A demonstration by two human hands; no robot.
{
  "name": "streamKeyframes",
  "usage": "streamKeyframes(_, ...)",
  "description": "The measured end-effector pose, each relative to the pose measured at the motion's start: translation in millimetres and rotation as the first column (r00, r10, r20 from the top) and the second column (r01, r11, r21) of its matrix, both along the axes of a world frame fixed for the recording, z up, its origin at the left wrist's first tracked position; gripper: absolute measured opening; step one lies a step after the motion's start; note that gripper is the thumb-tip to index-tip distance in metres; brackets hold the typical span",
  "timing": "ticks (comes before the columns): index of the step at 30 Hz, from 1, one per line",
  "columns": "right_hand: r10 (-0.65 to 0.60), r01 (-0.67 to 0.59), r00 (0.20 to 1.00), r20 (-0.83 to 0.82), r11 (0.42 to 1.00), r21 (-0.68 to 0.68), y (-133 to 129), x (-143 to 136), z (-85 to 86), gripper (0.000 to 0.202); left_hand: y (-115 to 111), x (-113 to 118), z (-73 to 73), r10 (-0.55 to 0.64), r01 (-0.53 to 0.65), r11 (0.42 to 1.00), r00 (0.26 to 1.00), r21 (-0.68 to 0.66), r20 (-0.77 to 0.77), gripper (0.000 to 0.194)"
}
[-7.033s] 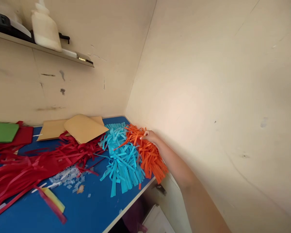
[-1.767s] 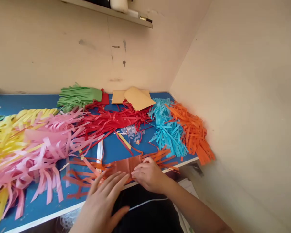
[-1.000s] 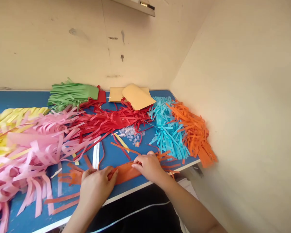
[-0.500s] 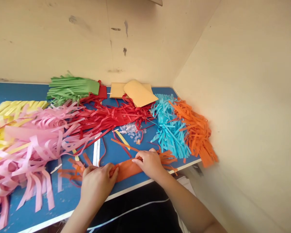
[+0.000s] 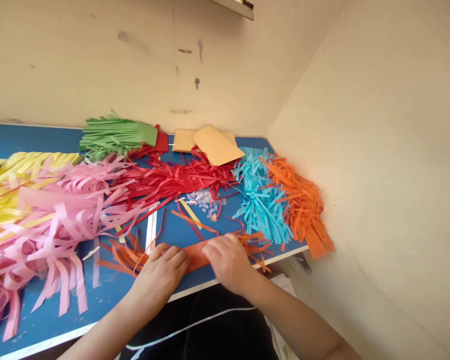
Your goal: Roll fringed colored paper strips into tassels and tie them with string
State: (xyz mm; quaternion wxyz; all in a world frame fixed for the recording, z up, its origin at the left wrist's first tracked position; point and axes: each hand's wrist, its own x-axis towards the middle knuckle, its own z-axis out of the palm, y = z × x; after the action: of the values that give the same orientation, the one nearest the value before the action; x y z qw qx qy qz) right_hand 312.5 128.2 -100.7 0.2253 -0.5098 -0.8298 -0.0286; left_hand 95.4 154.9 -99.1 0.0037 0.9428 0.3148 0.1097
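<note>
A strip of orange fringed paper (image 5: 197,255) lies near the table's front edge, its solid middle band showing between my hands and its cut strands spreading out at both ends. My left hand (image 5: 163,272) rests over the band's left part with fingers curled down on it. Curled on the band's right part is my right hand (image 5: 228,262), its thumb side facing the left hand. The fingertips of both are partly hidden. Just beyond them, a loose orange strand and a yellow strip (image 5: 191,212) lie on the blue table (image 5: 108,300).
Pink fringed paper (image 5: 75,210) and yellow fringe (image 5: 7,200) pile at left. Behind are green fringe (image 5: 120,132), red fringe (image 5: 172,177) and tan paper pieces (image 5: 215,145). Small clear bits (image 5: 204,199) lie mid-table. Blue (image 5: 262,195) and orange piles (image 5: 305,207) stand by the right wall.
My left hand has shifted slightly right and flattened over the band, and the left strands show more. My right hand has turned over the band, its fingers further curled. The view has moved slightly.
</note>
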Motion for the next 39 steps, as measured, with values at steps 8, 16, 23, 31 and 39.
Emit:
streamKeyframes(8,0.238,-0.255,0.967,-0.095,0.923,-0.287,4.5,25.8,0.6,0.035,-12.8,-2.4,6.4,0.073,-0.073,0.995,0.997,0.065,0.008,0.023)
streamKeyframes(16,0.212,-0.272,0.958,-0.193,0.882,-0.385,21.5,36.3,2.6,0.020,-8.9,-12.4,-5.3,0.093,-0.109,0.986,0.987,0.125,0.128,0.022)
streamKeyframes(23,0.151,-0.244,0.959,-0.241,0.871,-0.426,25.9,33.8,7.0,0.028,-11.0,-10.3,-2.1,0.147,-0.161,0.971,0.985,0.176,0.093,0.018)
streamKeyframes(31,0.140,-0.213,0.970,-0.200,0.888,-0.407,31.0,37.2,-4.8,0.008,1.2,-23.6,-10.5,0.133,-0.144,0.989,0.962,0.027,0.237,0.022)
streamKeyframes(39,-0.043,0.040,0.999,0.003,0.917,-0.396,40.9,23.5,1.8,0.025,8.8,-4.8,-10.1,0.372,-0.358,0.925,0.921,-0.131,0.112,0.045)
